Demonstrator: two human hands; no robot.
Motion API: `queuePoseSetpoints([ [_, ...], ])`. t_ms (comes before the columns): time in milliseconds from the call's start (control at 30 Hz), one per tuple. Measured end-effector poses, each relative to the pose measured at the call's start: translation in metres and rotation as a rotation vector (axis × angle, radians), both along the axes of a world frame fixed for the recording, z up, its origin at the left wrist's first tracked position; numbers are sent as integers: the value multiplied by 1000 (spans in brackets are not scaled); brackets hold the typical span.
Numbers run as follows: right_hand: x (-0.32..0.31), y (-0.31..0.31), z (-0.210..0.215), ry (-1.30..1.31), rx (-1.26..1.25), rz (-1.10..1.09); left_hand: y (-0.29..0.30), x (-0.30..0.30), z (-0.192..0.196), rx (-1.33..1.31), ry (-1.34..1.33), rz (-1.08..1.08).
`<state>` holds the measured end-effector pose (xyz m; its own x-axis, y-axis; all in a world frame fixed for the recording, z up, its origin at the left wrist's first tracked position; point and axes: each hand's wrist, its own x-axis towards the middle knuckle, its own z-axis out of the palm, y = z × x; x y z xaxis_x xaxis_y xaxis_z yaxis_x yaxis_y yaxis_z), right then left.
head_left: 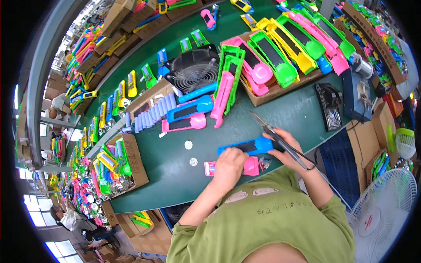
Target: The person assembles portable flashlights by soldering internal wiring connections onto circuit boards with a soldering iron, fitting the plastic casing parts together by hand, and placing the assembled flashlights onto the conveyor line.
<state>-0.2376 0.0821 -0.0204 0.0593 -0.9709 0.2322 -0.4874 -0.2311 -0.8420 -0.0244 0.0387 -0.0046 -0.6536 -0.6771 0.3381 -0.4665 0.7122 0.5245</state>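
My right hand (287, 147) is closed round the dark handle of a soldering iron (280, 142), whose metal tip points up and left above the table. The fingers of that hand also reach the right end of a blue plastic housing (247, 146) with a dark panel. My left hand (230, 164) lies across a pink plastic housing (251, 166), its fingers bent together at the blue housing's near edge. What those fingertips hold is hidden. Small metal parts (264, 164) lie right of the pink housing.
A carton (258, 100) of long coloured housings stands at the back. A black fan (193, 70) and lilac cylinders (154, 111) lie left of it. A blue soldering station (356, 94) and a solder spool (363, 68) are at right. Another filled carton (136, 160) sits at left.
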Motion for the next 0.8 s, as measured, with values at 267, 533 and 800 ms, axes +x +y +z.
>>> queuePoseSetpoints([
  [267,1,-14,-3,-40,-272,122,-16,-3,-2,133,-195,266],
  [533,-14,-6,-1,-678,275,-118,-24,0,-4,277,-187,262],
  [800,-4,-11,-16,-774,357,-163,-21,-4,-5,243,-182,298],
])
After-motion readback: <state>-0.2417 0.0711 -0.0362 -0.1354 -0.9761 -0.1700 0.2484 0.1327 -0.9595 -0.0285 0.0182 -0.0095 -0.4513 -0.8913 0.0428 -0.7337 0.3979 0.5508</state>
